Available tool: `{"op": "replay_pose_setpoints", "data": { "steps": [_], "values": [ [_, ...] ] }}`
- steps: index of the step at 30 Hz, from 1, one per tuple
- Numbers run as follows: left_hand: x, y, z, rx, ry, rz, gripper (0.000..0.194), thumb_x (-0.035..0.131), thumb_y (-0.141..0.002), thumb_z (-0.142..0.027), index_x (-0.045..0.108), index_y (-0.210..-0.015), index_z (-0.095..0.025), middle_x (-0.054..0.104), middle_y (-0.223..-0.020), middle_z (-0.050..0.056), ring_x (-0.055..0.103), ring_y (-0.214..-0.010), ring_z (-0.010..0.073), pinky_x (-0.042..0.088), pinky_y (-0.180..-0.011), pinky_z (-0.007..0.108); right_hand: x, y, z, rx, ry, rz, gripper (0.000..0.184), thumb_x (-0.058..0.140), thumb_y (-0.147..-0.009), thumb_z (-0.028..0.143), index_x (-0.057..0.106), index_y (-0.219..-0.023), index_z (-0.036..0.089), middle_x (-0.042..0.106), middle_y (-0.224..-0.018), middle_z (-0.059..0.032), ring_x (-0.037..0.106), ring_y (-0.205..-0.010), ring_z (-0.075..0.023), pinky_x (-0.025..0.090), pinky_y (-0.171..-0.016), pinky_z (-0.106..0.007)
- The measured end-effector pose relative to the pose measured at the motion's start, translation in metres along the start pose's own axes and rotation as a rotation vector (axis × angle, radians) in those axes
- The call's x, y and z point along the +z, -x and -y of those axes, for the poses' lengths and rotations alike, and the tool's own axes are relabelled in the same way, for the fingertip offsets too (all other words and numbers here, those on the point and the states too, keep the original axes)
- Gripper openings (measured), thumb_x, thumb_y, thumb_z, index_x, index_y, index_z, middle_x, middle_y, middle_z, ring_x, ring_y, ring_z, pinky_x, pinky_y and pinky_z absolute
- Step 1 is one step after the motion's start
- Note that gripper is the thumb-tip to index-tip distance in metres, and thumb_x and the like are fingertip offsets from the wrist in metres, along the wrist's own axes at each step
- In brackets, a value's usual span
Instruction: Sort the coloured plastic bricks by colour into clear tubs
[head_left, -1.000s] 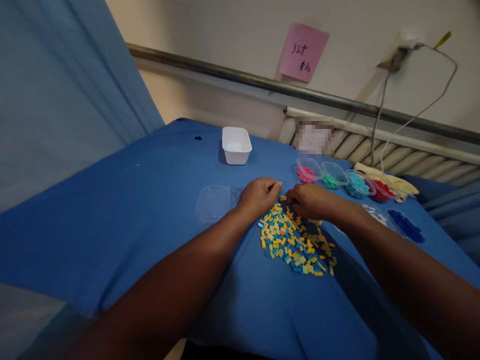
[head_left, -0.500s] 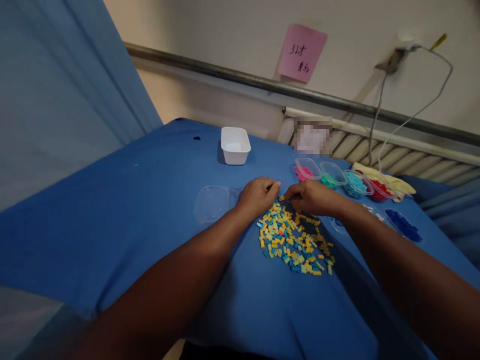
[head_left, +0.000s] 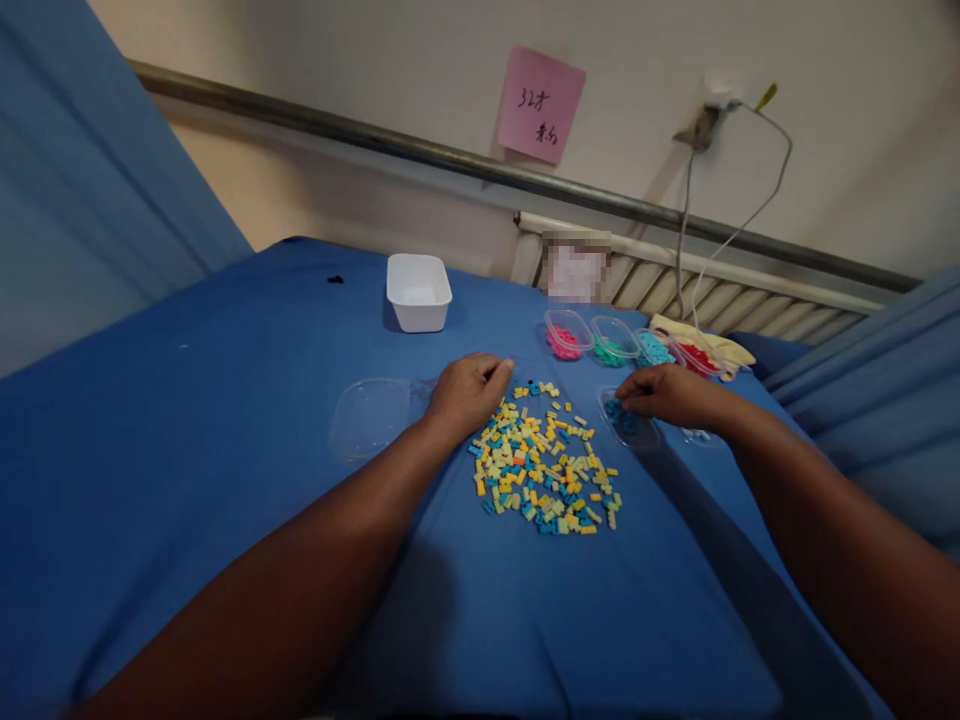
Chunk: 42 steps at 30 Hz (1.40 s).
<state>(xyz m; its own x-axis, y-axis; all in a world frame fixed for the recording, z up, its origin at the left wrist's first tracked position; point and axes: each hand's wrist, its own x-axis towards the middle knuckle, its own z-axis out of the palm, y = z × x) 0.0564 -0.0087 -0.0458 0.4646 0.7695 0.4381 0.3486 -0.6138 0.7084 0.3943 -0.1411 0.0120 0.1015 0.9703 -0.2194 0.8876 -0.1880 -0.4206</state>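
Small toy building bricks, mostly yellow and teal with an orange-red one among them, lie in a loose pile [head_left: 540, 470] on the blue cloth. My left hand [head_left: 466, 392] rests at the pile's upper left edge with its fingers curled closed; what it may hold is hidden. Over a clear plastic tub [head_left: 643, 438] with some teal bricks in it, my right hand [head_left: 671, 395] has its fingertips pinched together. Anything between those fingertips is too small to make out.
Behind the pile stand clear tubs of pink [head_left: 564, 343], green [head_left: 611, 352], light blue [head_left: 654, 348] and red bricks [head_left: 697, 358]. A white box [head_left: 418, 292] sits at the back. Left of my left hand lies a clear lid or shallow tub [head_left: 369, 420]. A radiator and wall pipe run behind.
My right hand has moved right, from the top of the brick pile to the clear tub of teal bricks. My left hand stays by the pile. The view has turned somewhat right.
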Motion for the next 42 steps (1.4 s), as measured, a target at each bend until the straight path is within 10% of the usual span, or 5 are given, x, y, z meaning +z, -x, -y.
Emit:
{"op": "replay_pose_setpoints", "data": {
  "steps": [7,15,42],
  "values": [
    [0.000,0.000,-0.002,-0.029,-0.003,-0.006,0.047,0.055,-0.105,-0.045,0.052,-0.064,-0.022,0.055,-0.067,0.000,0.054,-0.069,0.0174,0.032,-0.067,0.034,-0.003,0.002,0.043,-0.071,0.208,-0.162,0.030,0.064,-0.100,0.032,0.087,-0.116,0.023,0.088,-0.108,-0.0058,0.080,-0.093,-0.0247,0.058,-0.087,-0.034],
    [0.003,0.003,0.000,-0.046,0.024,-0.036,0.045,0.054,-0.107,-0.045,0.055,-0.069,-0.021,0.058,-0.071,-0.001,0.056,-0.074,0.0170,0.034,-0.069,0.034,0.042,-0.043,0.133,-0.348,0.391,-0.080,0.041,0.065,-0.098,0.017,0.082,-0.134,0.023,0.085,-0.127,-0.0087,0.078,-0.113,-0.0260,0.054,-0.094,-0.031],
    [0.004,0.006,-0.008,-0.057,0.029,-0.024,0.047,0.055,-0.109,-0.039,0.047,-0.066,-0.022,0.052,-0.068,-0.001,0.051,-0.071,0.0176,0.030,-0.068,0.035,0.044,-0.053,0.149,-0.286,0.678,0.056,0.030,0.066,-0.096,0.024,0.083,-0.120,0.026,0.086,-0.108,-0.0104,0.077,-0.093,-0.0280,0.036,-0.065,-0.032]
  ]
}}
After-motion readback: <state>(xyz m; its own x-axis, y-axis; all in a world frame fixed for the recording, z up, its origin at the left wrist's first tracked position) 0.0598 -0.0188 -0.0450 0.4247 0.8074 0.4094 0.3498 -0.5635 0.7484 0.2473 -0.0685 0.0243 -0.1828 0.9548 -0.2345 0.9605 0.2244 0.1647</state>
